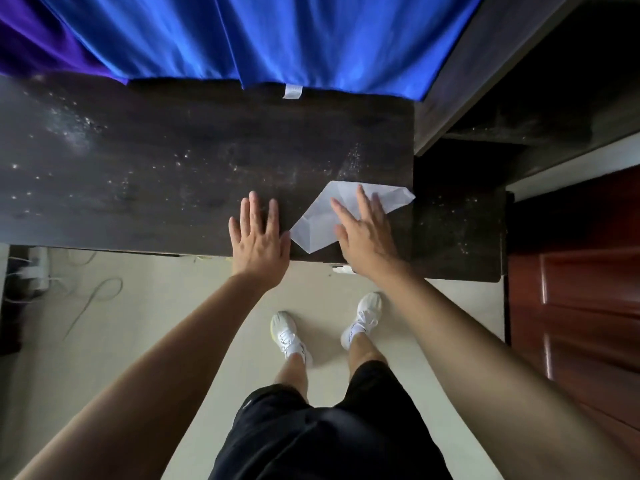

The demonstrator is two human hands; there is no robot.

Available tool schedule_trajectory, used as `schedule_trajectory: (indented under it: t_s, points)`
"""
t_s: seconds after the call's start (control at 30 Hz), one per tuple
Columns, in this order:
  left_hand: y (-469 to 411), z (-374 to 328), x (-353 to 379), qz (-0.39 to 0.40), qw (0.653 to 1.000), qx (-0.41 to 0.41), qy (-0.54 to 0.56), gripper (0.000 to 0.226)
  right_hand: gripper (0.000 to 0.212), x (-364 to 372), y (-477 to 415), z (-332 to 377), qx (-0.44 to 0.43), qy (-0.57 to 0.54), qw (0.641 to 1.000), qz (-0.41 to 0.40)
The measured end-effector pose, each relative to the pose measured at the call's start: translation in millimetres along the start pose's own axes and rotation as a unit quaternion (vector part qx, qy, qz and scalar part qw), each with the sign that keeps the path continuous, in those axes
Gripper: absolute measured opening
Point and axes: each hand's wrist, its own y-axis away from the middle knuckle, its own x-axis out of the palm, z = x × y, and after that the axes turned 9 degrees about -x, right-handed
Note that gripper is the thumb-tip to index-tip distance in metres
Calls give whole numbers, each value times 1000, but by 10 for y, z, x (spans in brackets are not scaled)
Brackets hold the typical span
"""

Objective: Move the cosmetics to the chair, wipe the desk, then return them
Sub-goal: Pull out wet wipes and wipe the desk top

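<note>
A dark wooden desk (156, 174) stretches across the view, speckled with pale dust and spots. Near its front right corner lies a white tissue (320, 225), partly unfolded. My right hand (362, 233) presses flat on the tissue with straight, spread fingers. My left hand (259, 242) rests flat on the bare desk just left of the tissue, fingers straight, its palm at the desk's front edge. No cosmetics and no chair are in view.
Blue cloth (259, 39) and purple cloth (31, 39) hang over the desk's far edge. A lower dark surface (457, 233) adjoins the desk on the right, beside a red-brown door (575, 289). Cables and a power strip (38, 268) lie on the floor at the left.
</note>
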Motion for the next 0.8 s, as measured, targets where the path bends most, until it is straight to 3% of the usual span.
schedule_trajectory:
  t_s: [0.07,0.2,0.4,0.57,0.7,0.8]
  points:
    - [-39,25,76,11,1000,-13,-9,67,53,186,25,36,-56,20,997,49]
    - [-115,49,202,19,999,-21,-21,73,50,317,255,-100,-95,32,994,37]
    - [-163,35,300,21,999,-32,-27,75,54,14,-338,-593,28,67,997,42]
    - [-184,57,294,33,999,-30,-26,74,56,-159,-1269,-446,31,59,996,58]
    - [-208,76,284,52,998,-35,-28,69,55,91,-472,-188,-89,74,991,62]
    - [-193,80,304,48,998,-36,-28,69,53,207,243,-315,-112,66,989,66]
